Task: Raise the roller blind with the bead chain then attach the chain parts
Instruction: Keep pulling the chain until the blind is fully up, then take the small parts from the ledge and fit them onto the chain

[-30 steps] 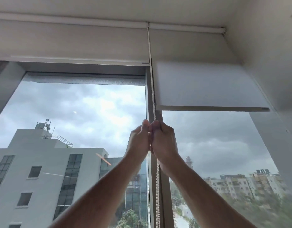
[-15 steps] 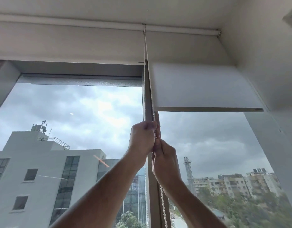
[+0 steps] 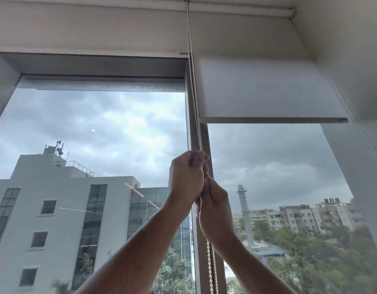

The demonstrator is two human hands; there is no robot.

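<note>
Both hands, the left hand (image 3: 186, 179) above the right hand (image 3: 215, 211), gripped the bead chain (image 3: 195, 92) before the window frame (image 3: 204, 141); the roller blind (image 3: 266, 90) hung partly raised under the ceiling (image 3: 342, 28).

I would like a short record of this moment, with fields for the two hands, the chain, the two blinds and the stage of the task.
left hand: closed on the bead chain, the upper of the two hands
right hand: closed on the chain just below the left hand, touching it
bead chain: two strands run from the roller at the top down into the hands; beaded strands hang on below them
right blind: partly raised, its bottom bar across the upper part of the pane
left blind: raised higher, near the top of the window
stage: pulling the chain; any joining of chain parts is hidden by the hands
</note>
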